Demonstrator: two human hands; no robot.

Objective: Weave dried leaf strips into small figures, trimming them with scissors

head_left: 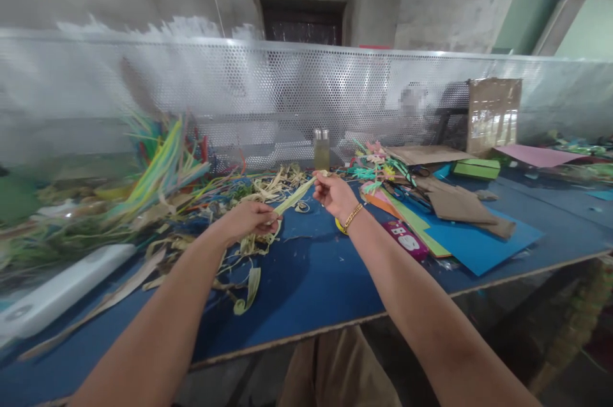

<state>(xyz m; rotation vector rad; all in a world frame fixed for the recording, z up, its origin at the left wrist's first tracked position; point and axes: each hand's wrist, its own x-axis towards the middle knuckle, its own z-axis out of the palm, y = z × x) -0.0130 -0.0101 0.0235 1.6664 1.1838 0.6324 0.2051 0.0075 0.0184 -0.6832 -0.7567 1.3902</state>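
Observation:
A pale green strip of dried leaf or husk (295, 197) is stretched between my two hands above the blue table (306, 273). My left hand (253, 218) pinches its lower left end. At the upper right end, the fingers of my right hand (334, 192) are closed on it; a gold bracelet circles that wrist. Beneath and left of the strip lie tangled dried husk strips (282, 183), and a curled strip (248, 292) rests nearer the table's front edge. Partly behind my right wrist shows a yellow round thing (340, 226).
A bottle (321, 150) stands behind my right hand. On the left are colourful strips (160, 167) and a long white case-like object (67, 292). To the right lie a purple packet (405, 239), blue paper (493, 244) and brown cardboard (460, 202). A perforated metal screen (268, 94) runs behind.

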